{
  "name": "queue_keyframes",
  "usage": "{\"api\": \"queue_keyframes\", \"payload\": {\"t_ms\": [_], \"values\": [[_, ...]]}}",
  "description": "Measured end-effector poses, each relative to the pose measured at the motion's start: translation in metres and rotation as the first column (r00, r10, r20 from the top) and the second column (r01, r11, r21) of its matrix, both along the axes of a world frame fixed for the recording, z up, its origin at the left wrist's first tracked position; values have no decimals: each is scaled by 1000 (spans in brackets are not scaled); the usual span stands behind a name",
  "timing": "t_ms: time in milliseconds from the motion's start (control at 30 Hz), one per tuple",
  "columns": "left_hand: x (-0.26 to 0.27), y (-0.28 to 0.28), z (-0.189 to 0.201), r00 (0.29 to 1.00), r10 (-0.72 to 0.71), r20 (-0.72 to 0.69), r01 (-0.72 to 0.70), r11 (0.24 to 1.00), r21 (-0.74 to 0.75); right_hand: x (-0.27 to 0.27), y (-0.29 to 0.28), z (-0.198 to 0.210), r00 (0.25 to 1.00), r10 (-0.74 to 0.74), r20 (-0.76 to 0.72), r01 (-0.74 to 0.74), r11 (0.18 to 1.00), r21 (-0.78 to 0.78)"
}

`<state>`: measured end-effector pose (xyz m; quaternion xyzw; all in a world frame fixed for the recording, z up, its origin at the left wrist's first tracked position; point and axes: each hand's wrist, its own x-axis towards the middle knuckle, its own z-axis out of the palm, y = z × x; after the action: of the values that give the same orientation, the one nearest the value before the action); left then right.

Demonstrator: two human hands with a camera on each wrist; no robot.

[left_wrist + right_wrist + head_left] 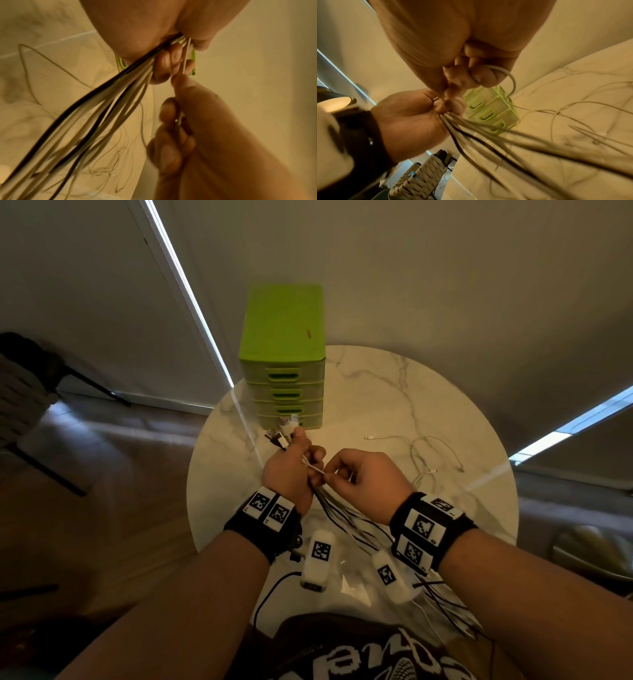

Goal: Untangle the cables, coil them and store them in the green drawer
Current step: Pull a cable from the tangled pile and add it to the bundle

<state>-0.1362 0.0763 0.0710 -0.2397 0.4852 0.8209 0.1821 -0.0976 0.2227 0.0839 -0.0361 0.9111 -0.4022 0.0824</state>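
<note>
Above the round marble table [445, 392], the left hand [291, 474] grips a bundle of cables [346, 517], the green drawer unit [282, 357] stands at the far edge, the right hand [368, 481] pinches one white cable [315, 469], and loose white cables [424, 453] lie toward the right edge.

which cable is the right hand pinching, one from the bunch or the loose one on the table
One from the bunch: the right hand pinches a single white cable leading out of the cable bundle that the left hand grips. The loose white cable lies untouched.
</note>
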Motion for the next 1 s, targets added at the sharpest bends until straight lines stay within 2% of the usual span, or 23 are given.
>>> {"api": "queue_keyframes", "payload": {"t_ms": [133,233,367,433,567,667,767,867,1000], "values": [[-7,-5,11,987,161,-23,-160,986,41,10,14,-14,995,59,85,-56,998,-33],[-14,-18,17,964,264,33,-265,947,181,11,42,-37,982,106,157,-120,989,82],[-30,-62,16,962,272,-3,-255,907,336,3,99,-62,963,-52,263,-18,966,257],[-34,-83,17,966,259,-19,-238,910,340,-7,120,-62,952,-137,275,51,953,299],[-25,-86,17,981,194,-10,-188,961,204,-39,113,-32,972,-138,191,86,963,256],[-18,-63,19,991,127,-51,-122,988,92,-59,80,8,994,-85,67,78,993,91],[-15,-40,32,990,17,-141,-16,1000,5,-69,45,48,997,10,-74,-11,1000,-16],[-17,-25,49,975,-82,-205,91,995,34,-69,26,74,987,115,-114,-117,993,-11],[-18,-15,64,952,-101,-290,128,989,75,-65,19,81,973,212,-92,-207,976,65]]}}
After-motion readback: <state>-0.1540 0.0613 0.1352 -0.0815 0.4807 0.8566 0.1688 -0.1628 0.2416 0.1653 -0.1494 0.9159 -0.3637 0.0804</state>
